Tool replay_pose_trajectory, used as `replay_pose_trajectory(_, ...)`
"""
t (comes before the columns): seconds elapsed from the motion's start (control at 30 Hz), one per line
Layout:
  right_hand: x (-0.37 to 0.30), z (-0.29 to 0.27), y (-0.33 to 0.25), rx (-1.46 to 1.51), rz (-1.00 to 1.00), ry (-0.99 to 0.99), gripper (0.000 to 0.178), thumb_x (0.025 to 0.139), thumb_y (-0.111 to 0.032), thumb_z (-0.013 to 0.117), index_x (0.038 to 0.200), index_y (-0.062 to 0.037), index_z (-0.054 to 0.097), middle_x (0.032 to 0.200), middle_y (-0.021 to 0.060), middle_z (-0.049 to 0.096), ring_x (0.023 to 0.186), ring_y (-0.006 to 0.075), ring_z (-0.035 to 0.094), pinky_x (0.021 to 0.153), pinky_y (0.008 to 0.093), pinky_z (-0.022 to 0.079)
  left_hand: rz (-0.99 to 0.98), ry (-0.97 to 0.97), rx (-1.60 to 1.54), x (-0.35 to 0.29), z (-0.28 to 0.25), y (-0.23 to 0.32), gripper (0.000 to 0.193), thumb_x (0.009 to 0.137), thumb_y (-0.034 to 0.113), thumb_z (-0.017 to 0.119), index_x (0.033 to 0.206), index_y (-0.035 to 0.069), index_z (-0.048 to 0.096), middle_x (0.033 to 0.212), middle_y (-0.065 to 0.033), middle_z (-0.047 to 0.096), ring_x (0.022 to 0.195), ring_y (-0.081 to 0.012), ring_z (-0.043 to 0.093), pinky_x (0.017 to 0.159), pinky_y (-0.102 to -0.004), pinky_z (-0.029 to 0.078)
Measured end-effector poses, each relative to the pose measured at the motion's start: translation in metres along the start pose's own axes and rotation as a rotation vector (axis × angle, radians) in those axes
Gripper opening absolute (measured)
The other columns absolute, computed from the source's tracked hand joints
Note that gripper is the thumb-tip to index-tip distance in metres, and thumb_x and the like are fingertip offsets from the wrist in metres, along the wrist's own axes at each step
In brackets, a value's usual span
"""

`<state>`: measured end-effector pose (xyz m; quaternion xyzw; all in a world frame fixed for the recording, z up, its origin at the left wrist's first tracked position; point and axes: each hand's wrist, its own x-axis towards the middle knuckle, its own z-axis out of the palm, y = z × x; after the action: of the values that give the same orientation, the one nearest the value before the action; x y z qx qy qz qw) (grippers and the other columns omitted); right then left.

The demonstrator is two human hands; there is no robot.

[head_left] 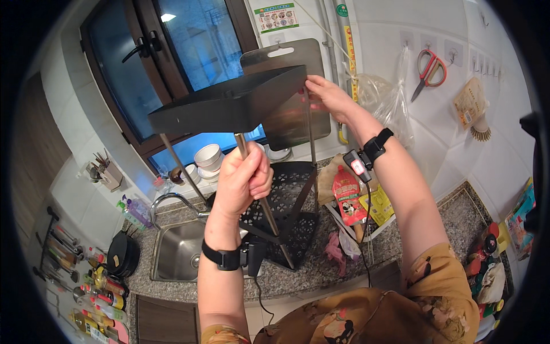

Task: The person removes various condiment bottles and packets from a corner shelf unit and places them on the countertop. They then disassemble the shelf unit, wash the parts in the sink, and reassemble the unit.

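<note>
Left of the black rack, open space lies above the sink, with an arched faucet standing in the way. Behind the rack, white bowls and an upright cutting board block passage. Right of it, a red pouch and yellow packet crowd the counter. The left hand blocks its front pole.

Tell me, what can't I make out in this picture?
All in the head view:
- Metal pole: the stretch inside the left hand is hidden by that fist.
- Right hand: at the corner of the black tray, too small and partly turned away to tell a grip from a touch.
- Sink: its right part is behind the left forearm.
- Bottles, lower left: too small to tell their contents.
</note>
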<state>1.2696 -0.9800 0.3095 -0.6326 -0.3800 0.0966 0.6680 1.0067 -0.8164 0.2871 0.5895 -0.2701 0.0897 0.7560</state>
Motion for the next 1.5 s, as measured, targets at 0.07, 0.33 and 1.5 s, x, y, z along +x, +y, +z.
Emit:
replay_pose_trajectory(0.07, -0.008, -0.009, -0.003, 0.062, -0.003, -0.014, 0.049, 0.105, -0.042, 0.050, 0.147, -0.0178, 0.044, 0.113, -0.0012, 0.063, 0.103, 0.0111, 0.061, 0.087, 0.0294, 0.047, 0.010, 0.058, 0.073, -0.011, -0.004, 0.001, 0.034, 0.109, 0.029, 0.043, 0.086, 0.004, 0.047, 0.053, 0.0018, 0.032, 0.043, -0.0081, 0.031, 0.039, -0.0235, 0.026)
replay_pose_trajectory(0.33, -0.069, 0.023, -0.042, 0.066, -0.276, -0.044, 0.040, 0.101, -0.035, 0.062, 0.138, -0.0206, 0.053, 0.089, -0.0012, 0.062, 0.079, 0.0083, 0.060, 0.076, 0.0293, 0.050, 0.338, 0.602, 0.399, -0.054, -0.039, 0.008, 0.029, 0.110, 0.029, 0.042, 0.113, 0.004, 0.054, 0.069, -0.0002, 0.044, 0.061, -0.0085, 0.042, 0.056, -0.0238, 0.038)
replay_pose_trajectory(1.5, -0.085, 0.061, -0.091, -0.401, -1.009, 0.172, 0.054, 0.084, -0.022, 0.082, 0.054, -0.0035, 0.042, 0.054, 0.0008, 0.038, 0.053, 0.0125, 0.033, 0.050, 0.0317, 0.027, 0.280, 0.579, 0.375, 0.065, 0.105, -0.101, 0.034, 0.104, 0.025, 0.057, 0.085, -0.004, 0.055, 0.068, -0.0056, 0.056, 0.065, -0.0101, 0.046, 0.059, -0.0343, 0.044)
